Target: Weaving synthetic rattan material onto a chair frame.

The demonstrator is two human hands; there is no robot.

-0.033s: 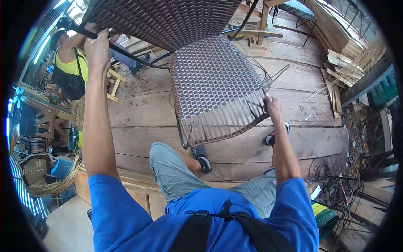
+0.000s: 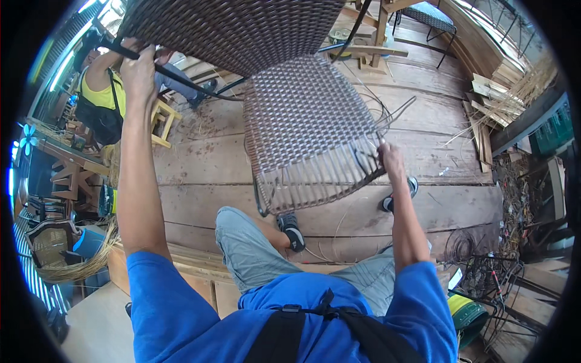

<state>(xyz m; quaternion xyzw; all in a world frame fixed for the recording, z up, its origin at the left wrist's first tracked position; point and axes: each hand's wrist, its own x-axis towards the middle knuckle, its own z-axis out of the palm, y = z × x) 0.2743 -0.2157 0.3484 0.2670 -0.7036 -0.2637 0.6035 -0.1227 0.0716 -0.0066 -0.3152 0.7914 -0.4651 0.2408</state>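
Observation:
A brown woven chair (image 2: 302, 121) on a black metal frame is tilted up in front of me, its back (image 2: 230, 30) toward the top of the view. My left hand (image 2: 138, 66) is raised high and closed around a black frame bar at the upper left. My right hand (image 2: 390, 158) grips the seat's unfinished front edge at its right corner, where loose weaving strands stick out. My knees and dark shoes (image 2: 293, 233) show below the seat on the plank floor.
Another person in a yellow top (image 2: 106, 91) sits at the upper left beside a small yellow wooden stool (image 2: 162, 121). Wood offcuts (image 2: 496, 97) pile at the right. Wire coils (image 2: 466, 248) and a green container (image 2: 469, 314) lie lower right. A woven basket (image 2: 72, 254) sits at left.

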